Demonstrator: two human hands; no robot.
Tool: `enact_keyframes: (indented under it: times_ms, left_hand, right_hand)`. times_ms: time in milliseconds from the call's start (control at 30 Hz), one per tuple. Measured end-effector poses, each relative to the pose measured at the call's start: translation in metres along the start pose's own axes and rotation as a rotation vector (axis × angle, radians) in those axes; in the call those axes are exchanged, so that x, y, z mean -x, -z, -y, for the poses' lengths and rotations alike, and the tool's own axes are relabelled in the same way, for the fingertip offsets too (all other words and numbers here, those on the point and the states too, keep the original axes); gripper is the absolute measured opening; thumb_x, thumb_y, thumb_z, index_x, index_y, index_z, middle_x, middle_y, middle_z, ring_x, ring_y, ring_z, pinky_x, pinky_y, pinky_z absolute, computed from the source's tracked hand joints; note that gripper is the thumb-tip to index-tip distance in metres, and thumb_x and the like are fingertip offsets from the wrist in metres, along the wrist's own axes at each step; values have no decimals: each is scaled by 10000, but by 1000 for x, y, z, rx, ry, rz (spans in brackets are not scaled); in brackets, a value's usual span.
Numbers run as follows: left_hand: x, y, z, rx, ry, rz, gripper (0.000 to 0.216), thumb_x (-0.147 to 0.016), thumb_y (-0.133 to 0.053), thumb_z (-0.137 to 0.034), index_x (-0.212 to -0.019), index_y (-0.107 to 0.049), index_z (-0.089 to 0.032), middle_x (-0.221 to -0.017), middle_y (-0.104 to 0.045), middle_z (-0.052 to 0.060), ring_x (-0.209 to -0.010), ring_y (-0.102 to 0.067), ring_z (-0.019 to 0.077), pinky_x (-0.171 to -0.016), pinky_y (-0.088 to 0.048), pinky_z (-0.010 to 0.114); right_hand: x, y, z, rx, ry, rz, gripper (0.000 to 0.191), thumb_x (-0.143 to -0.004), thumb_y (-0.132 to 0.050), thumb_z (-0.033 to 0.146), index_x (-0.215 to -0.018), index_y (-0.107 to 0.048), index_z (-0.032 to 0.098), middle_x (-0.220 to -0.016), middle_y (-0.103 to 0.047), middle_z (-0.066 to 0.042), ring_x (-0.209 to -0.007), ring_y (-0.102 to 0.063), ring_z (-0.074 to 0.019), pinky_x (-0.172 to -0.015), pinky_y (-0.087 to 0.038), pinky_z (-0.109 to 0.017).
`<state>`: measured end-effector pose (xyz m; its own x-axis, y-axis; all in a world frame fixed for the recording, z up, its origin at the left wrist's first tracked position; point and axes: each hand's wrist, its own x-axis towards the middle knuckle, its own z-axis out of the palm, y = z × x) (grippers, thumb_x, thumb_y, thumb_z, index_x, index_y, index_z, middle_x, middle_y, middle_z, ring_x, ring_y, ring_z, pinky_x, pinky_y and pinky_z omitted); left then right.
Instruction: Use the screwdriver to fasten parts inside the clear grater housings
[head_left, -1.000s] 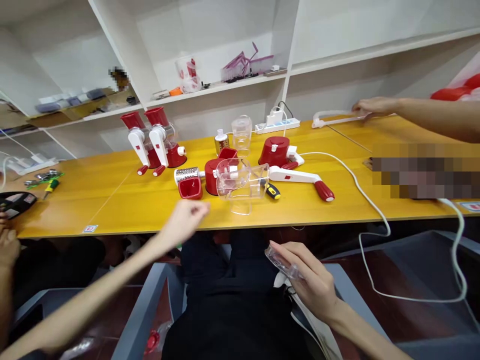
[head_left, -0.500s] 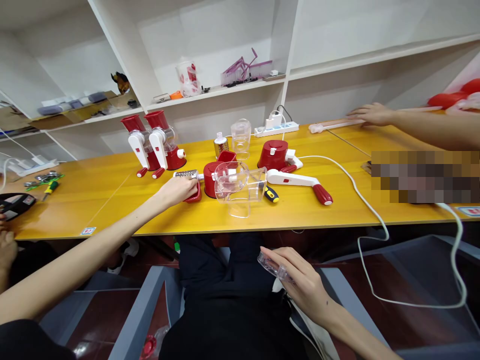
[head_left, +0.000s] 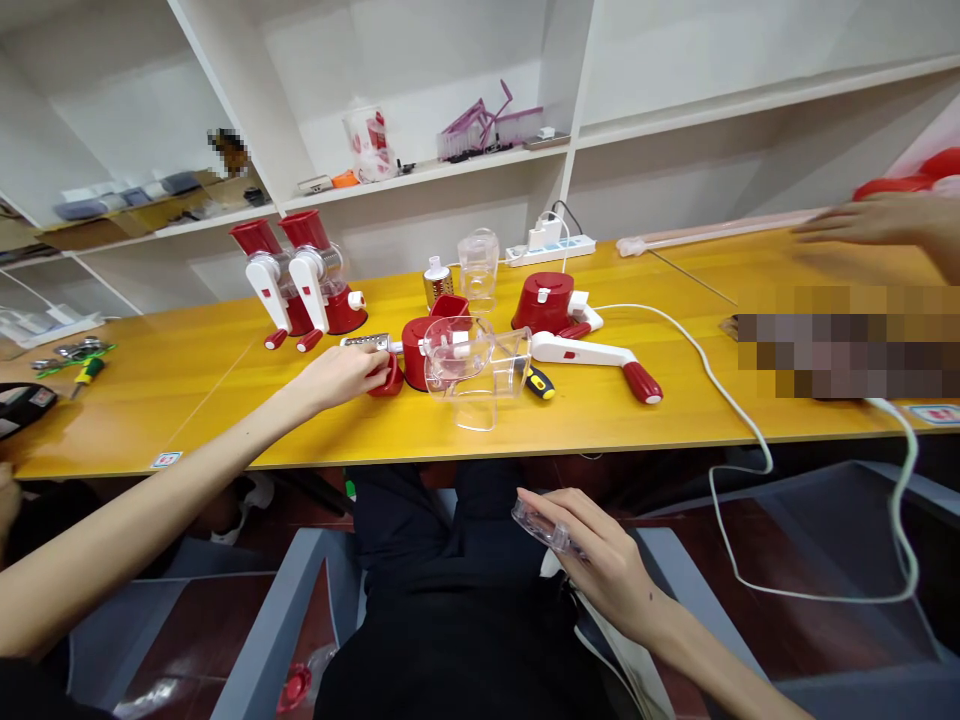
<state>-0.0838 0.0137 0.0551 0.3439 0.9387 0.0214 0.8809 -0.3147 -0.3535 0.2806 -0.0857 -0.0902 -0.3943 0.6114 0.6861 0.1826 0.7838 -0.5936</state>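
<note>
My left hand (head_left: 349, 372) reaches over the table, its fingers closed on a small red plastic pusher (head_left: 388, 378) beside a metal grater drum (head_left: 367, 342). Just right of it stands a red grater base (head_left: 415, 353), partly behind a clear plastic grater housing (head_left: 480, 375). Above my lap, my right hand (head_left: 604, 555) grips a clear plastic piece (head_left: 541, 524) with a rounded rim; my fingers hide part of it. A white crank handle with a red grip (head_left: 643, 382) lies right of the housing, near a yellow-and-black screwdriver (head_left: 539, 383).
Two assembled red-and-white rotary graters (head_left: 319, 280) stand at back left. Another red base (head_left: 541, 302), a clear housing (head_left: 478, 268) and a power strip (head_left: 550, 250) are farther back. A white cable (head_left: 701, 360) hangs over the table edge. Another person's hand (head_left: 862, 218) is at right.
My left fingers have shifted slightly on the red pusher, which shows more. My right hand stays almost still with the clear piece. The other person's hand at right has moved rightward.
</note>
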Motion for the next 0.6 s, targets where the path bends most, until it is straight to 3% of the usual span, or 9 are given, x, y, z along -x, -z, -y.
enact_keyframes:
  times_ms: [133, 200, 267, 333, 433, 500, 600]
  left_hand:
    - [14, 6, 0, 262, 56, -303, 255, -995, -512, -327, -898, -677, -159, -880, -709, 80, -717, -661, 196, -650, -481, 296]
    - [31, 6, -21, 499, 114, -489, 221, -985, -527, -320, -880, -650, -169, -806, -692, 40, -660, -629, 157, -635, -491, 270]
    - [52, 4, -59, 719, 117, -605, 190, -997, -523, -298, -891, -624, -177, -785, -681, 17, -637, -624, 129, -603, -505, 238]
    - [73, -1, -105, 824, 12, -581, 162, -976, -608, -322, -1057, -618, -183, -905, -709, 32, -734, -686, 142, -644, -565, 242]
    - [93, -13, -163, 747, -187, -483, 717, -845, -804, -474, -1421, -474, -204, -1331, -657, 153, -1180, -696, 288, -939, -631, 399]
    - [98, -24, -183, 711, -223, -497, 805, -866, -799, -396, -1528, -366, -248, -1389, -629, 156, -1265, -660, 311, -1012, -616, 439]
    - [99, -42, -187, 733, -173, -527, 873, -896, -768, -340, -1600, -253, -318, -1388, -629, 156, -1277, -654, 331, -1016, -624, 476]
  right_hand:
    - [-1, 2, 1, -149, -237, -26, 325, -907, -621, 168, -1216, -696, 232, -1021, -750, -42, -947, -716, -90, -859, -591, -179]
    - [-3, 2, 5, -246, -398, -45, 209, -938, -613, 256, -1131, -674, 202, -999, -743, -51, -915, -724, -87, -831, -606, -177]
    - [-7, -3, 12, -374, -551, -39, 214, -980, -550, 372, -1046, -620, 181, -966, -729, -60, -865, -728, -100, -747, -625, -202]
    - [-13, -12, 21, -515, -678, -6, 314, -994, -492, 478, -1000, -558, 172, -956, -715, -72, -859, -735, -131, -689, -641, -250]
    - [-25, -32, 34, -686, -810, 52, 391, -978, -486, 556, -1029, -521, 170, -1012, -710, -92, -906, -738, -151, -738, -662, -311]
    - [-31, -45, 40, -760, -850, 76, 425, -959, -509, 580, -1091, -519, 176, -1045, -705, -96, -900, -730, -139, -764, -657, -306]
    - [-36, -60, 42, -808, -856, 92, 450, -947, -514, 600, -1122, -507, 185, -1051, -701, -97, -875, -725, -131, -745, -643, -284]
